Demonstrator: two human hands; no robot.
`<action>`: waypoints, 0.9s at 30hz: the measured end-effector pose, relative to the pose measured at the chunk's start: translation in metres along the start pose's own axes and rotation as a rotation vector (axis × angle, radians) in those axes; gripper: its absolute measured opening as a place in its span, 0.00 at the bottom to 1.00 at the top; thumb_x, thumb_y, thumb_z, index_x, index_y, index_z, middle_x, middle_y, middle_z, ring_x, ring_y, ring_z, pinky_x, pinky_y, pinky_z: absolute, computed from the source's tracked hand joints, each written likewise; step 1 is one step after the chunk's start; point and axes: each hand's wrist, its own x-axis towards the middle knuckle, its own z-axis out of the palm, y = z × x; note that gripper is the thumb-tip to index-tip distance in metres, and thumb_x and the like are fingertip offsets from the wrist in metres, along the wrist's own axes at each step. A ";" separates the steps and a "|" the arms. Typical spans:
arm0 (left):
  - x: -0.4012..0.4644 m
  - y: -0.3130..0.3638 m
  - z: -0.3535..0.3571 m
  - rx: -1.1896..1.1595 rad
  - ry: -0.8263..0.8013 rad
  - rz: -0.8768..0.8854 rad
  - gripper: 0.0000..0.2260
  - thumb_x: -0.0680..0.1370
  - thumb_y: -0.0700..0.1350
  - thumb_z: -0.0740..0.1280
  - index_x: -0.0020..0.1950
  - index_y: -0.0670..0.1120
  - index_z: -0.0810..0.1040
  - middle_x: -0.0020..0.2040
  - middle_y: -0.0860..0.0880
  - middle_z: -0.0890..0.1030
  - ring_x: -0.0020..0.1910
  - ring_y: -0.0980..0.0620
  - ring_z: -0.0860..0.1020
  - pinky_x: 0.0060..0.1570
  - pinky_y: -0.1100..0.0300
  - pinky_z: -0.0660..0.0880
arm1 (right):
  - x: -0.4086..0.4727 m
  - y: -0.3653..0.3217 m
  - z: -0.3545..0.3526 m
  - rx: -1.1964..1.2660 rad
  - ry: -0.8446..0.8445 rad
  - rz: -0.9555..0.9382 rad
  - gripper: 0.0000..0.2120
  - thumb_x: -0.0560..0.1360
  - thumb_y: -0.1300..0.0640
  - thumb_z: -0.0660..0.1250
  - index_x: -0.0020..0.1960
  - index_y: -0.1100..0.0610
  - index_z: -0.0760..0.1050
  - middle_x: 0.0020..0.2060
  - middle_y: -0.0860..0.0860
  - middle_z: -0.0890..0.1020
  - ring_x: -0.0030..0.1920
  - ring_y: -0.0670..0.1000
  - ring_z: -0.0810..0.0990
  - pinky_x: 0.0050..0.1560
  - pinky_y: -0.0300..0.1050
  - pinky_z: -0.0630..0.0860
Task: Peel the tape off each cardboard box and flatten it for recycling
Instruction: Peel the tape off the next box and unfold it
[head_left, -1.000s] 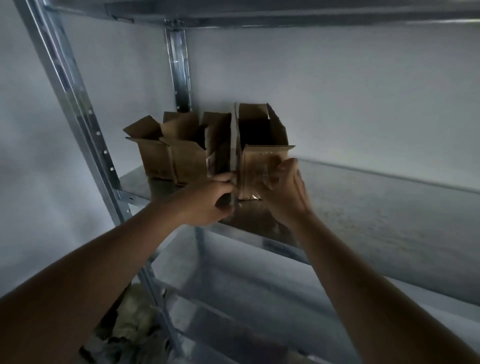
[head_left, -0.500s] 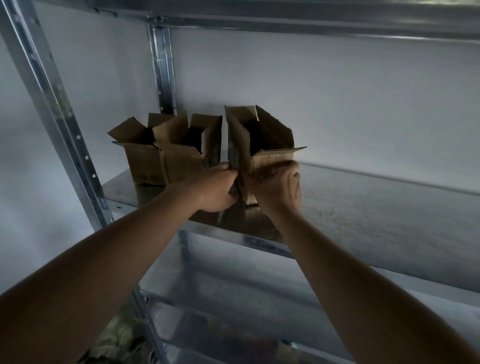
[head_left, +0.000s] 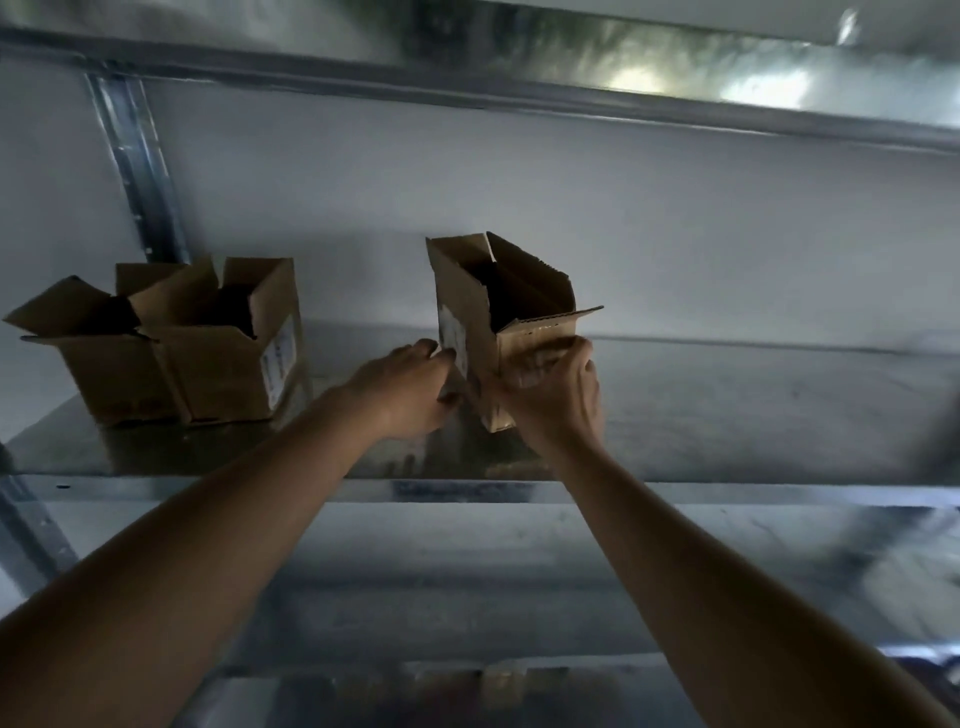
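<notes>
Change: now that the box (head_left: 511, 332) stands well apart from the two other boxes (head_left: 171, 343), where a second ago it sat just beside them, it has room on every side; it has also turned, so a corner faces the person.
Meaning: as I judge it, the box is singled out for stripping; its top flaps are open, it is not yet flattened, and the other two are untouched.
Left hand: left hand (head_left: 410, 387) is half curled, fingertips (head_left: 444, 358) touching the box's left wall by a pale label (head_left: 453, 332); whether it pinches tape I cannot tell.
Right hand: right hand (head_left: 558, 387) is mostly closed, fingers folded over the near face just under the flap (head_left: 550, 319), gripping the cardboard or a glossy strip there; too blurred to say which.
Box place: between the two hands, upright on the shelf (head_left: 727, 405), near its front edge.
Other boxes: far to the left of the left hand, side by side, flaps up.
</notes>
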 end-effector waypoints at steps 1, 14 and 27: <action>0.006 0.014 0.000 0.003 -0.002 0.025 0.28 0.83 0.59 0.62 0.80 0.47 0.64 0.76 0.43 0.69 0.72 0.40 0.71 0.65 0.43 0.75 | 0.001 0.009 -0.013 -0.009 0.015 0.007 0.53 0.54 0.23 0.74 0.68 0.48 0.58 0.59 0.49 0.73 0.57 0.53 0.75 0.56 0.56 0.80; 0.080 0.253 0.017 -0.039 0.004 0.224 0.29 0.84 0.59 0.61 0.81 0.47 0.63 0.77 0.44 0.69 0.72 0.41 0.72 0.66 0.45 0.74 | 0.016 0.160 -0.214 -0.093 0.180 0.106 0.49 0.58 0.26 0.76 0.66 0.51 0.62 0.62 0.52 0.76 0.60 0.57 0.77 0.56 0.55 0.78; 0.171 0.453 0.040 -0.085 0.002 0.363 0.27 0.83 0.59 0.62 0.79 0.49 0.65 0.74 0.45 0.73 0.67 0.43 0.76 0.65 0.48 0.76 | 0.065 0.302 -0.364 -0.119 0.274 0.184 0.48 0.53 0.23 0.71 0.63 0.47 0.62 0.58 0.49 0.77 0.55 0.54 0.77 0.48 0.48 0.72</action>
